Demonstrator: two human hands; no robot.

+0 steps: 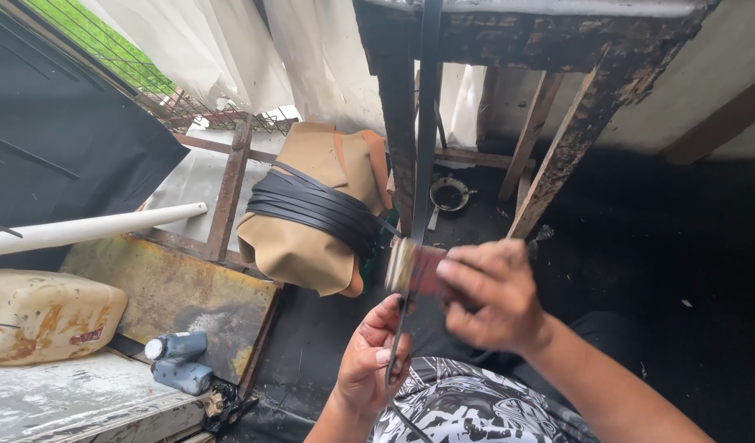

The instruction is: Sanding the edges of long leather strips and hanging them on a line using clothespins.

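Overhead, right hand (pixel 488 295) clenched around a small brush (pixel 412 267), knuckles up, blurred; left hand (pixel 373 357) below pinched the black strap (pixel 427 123), palm upward.

Both forearms reach forward, 2 hands close together: left hand (pixel 369 361) low, fingers pinched; right hand (pixel 488 291) just above, fingers curled, slightly blurred.

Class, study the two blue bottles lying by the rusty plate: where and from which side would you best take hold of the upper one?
Probably round the middle of the upper bottle, coming from above. It lies on its side with its white cap pointing left, so the rounded body faces up. The lower bottle crowds its near side, and both hands, left and right, are busy with a strap.
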